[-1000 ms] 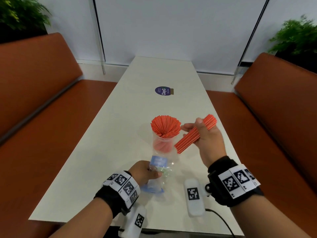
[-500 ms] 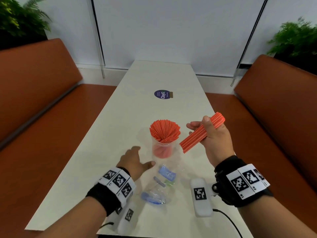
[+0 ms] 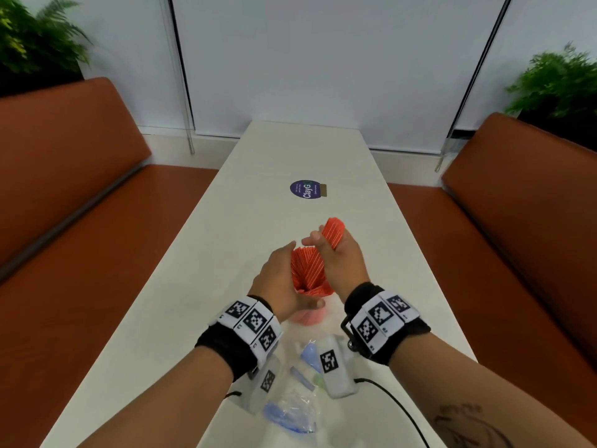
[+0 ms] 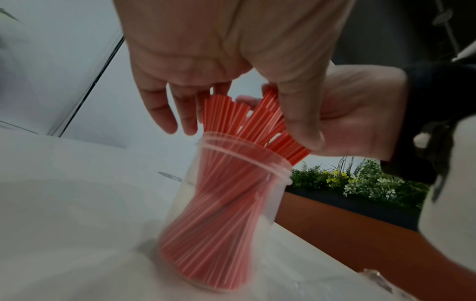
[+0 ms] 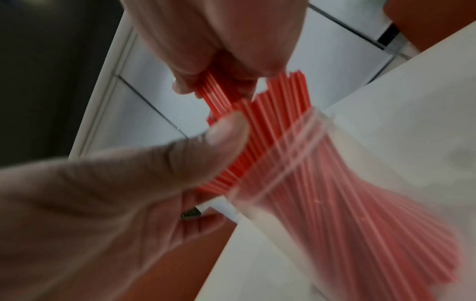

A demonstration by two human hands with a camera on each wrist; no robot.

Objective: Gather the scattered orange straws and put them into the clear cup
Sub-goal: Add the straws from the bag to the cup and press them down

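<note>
Right hand [image 3: 339, 263] gripping a bundle of orange straws [image 3: 334, 236] in curled fingers and thumb, tilting it over the clear cup [image 4: 226, 205], lower ends dipping in among the straws already fanning out of the rim. Left hand [image 3: 279, 281] cupping the near-left side of that fan, fingers [image 4: 165, 114] straight and relaxed, spreading wide, thumb lying against the straw tops, clamping nothing. Clear cup standing upright on the white table [image 3: 200, 286], packed with orange straws twisting from base to rim, sitting right between the 2 hands. Crumpled clear plastic wrapper [image 3: 290, 412] with blue print lying on the table nearer the person than the cup, just beside the wrists. Round purple sticker [image 3: 305, 189] lying flat beyond the cup, well apart from it. Orange bench seats flanking the table on both sides of the cup.
</note>
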